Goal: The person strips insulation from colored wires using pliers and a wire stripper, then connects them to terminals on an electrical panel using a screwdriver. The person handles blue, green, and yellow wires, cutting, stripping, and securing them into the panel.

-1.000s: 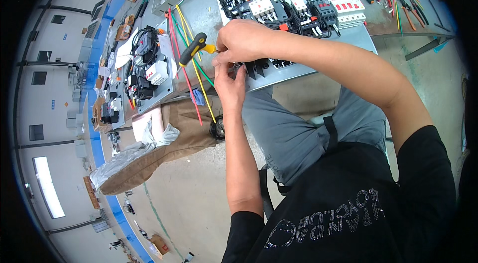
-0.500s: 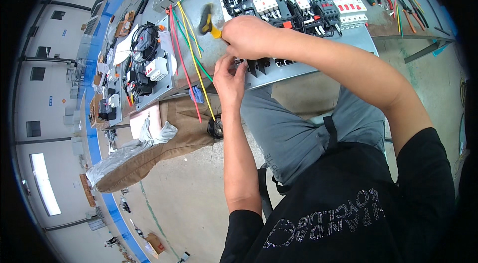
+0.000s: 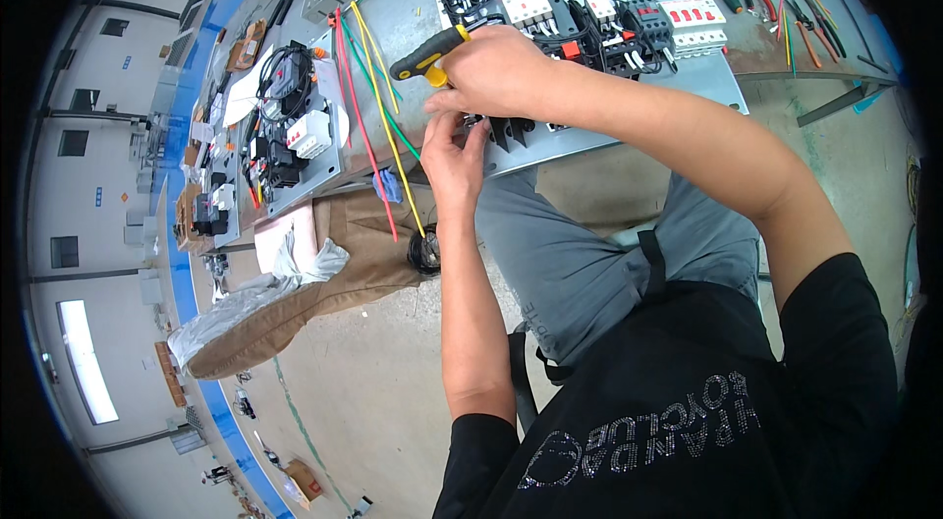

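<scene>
Clamped fingers of right hand [image 3: 496, 67] on yellow-black tool [image 3: 424, 59], seemingly for leverage; had left hand [image 3: 454, 163] at near-left corner of plate [image 3: 702, 75], perhaps for steadying; couldn't tell finger grip.

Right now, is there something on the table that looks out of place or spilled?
Yes, slightly: beside the left hand, a long red wire and a yellow wire run out over the edge of the table, so they could perhaps get snagged. I see no spill.
</scene>
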`<state>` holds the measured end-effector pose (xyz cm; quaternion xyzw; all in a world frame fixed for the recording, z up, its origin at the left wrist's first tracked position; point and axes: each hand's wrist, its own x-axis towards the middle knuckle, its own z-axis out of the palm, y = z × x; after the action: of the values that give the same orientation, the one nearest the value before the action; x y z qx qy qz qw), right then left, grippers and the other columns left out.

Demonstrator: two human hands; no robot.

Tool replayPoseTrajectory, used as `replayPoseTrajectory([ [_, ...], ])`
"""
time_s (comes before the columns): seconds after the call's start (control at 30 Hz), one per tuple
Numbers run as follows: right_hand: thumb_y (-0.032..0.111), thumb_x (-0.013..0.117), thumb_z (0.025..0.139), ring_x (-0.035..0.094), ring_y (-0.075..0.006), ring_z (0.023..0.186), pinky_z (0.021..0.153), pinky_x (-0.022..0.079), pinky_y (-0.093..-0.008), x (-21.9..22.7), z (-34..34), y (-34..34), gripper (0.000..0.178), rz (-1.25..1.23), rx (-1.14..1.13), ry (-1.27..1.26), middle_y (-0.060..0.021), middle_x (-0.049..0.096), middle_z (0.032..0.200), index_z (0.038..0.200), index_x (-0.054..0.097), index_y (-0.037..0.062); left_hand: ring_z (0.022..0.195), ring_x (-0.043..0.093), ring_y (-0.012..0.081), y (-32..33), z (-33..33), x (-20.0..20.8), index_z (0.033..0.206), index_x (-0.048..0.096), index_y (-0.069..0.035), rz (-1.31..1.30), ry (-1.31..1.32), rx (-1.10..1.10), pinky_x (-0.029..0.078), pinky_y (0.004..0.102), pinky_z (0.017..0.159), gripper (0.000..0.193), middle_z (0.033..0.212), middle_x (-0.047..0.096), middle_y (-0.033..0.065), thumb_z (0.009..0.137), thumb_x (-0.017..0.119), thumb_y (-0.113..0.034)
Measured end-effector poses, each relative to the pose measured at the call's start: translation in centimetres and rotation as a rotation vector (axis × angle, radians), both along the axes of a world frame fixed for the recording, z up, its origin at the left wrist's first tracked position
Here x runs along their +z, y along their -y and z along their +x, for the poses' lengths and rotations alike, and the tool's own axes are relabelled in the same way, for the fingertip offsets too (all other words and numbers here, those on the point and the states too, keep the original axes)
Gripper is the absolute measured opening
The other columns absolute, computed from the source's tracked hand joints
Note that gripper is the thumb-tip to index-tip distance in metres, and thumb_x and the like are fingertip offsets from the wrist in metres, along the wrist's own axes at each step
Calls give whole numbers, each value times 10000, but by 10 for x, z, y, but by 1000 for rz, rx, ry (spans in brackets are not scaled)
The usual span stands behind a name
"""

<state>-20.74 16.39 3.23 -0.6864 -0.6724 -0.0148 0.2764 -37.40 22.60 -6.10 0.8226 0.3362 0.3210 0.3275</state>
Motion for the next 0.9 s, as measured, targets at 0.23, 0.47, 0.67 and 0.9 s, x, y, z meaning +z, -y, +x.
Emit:
replayPoseTrajectory([
  [0.23,363,761,786,719,-408,875,806,574,-476,8,4,-5,380,-152,22,-138,-214,721,825,824,744,-15,919,732,211,-4,-3,-3,1199,701,8,19,-31,-6,585,327,837,342,1096,701,128,874,788,-51],
  [0.47,188,790,726,719,-406,857,785,572,-455,7,11,-11,245,-157,76,-173,-212,725,827,863,746,-11,924,719,216,-2,-1,1,1213,700,-1,108,5,-40,582,335,816,367,1099,711,137,862,796,-46],
  [0.67,226,781,806,716,-417,860,779,557,-457,14,16,-7,287,-204,195,-270,-240,717,860,921,737,-33,931,700,232,-1,-1,3,1222,699,-5,139,-13,-29,568,349,839,387,1076,719,132,851,801,-48],
  [0.9,343,750,928,704,-455,865,764,548,-485,13,10,-3,410,-192,174,-271,-290,687,836,974,718,-63,964,678,298,1,-2,5,1222,694,-22,214,-25,-17,543,396,875,406,1074,713,147,836,811,-66],
])
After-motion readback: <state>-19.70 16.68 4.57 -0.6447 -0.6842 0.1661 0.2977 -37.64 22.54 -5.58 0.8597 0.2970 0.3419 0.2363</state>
